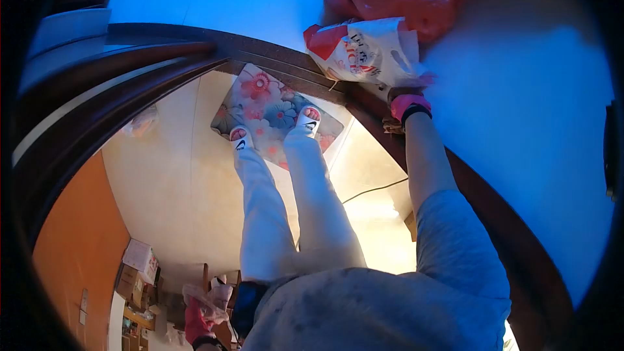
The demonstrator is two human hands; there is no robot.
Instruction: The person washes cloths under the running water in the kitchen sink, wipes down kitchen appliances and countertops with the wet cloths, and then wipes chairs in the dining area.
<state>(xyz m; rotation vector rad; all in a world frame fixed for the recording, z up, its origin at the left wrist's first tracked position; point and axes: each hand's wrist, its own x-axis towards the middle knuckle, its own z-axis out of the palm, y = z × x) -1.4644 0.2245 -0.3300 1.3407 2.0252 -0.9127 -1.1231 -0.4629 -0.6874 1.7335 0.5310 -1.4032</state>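
Note:
My right hand (412,103), in a pink glove, reaches forward through the doorway. It is closed at the near end of a white plastic bag (364,52) with red and black print, close to its handle hole; the fingertips are blurred. A small brown thing (392,125) shows beside that wrist. Low on the left, my left hand (197,325), also in a pink glove, hangs by my side. Its fingers are closed on a crumpled translucent plastic bag (214,300), whose contents I cannot make out.
My feet in white slides stand on a flowered mat (260,94) at the dark door sill (286,58). A large red plastic bag (403,0) lies beyond. An orange door (81,253) and stacked boxes (140,260) are at left; a dark cable (377,188) crosses the floor.

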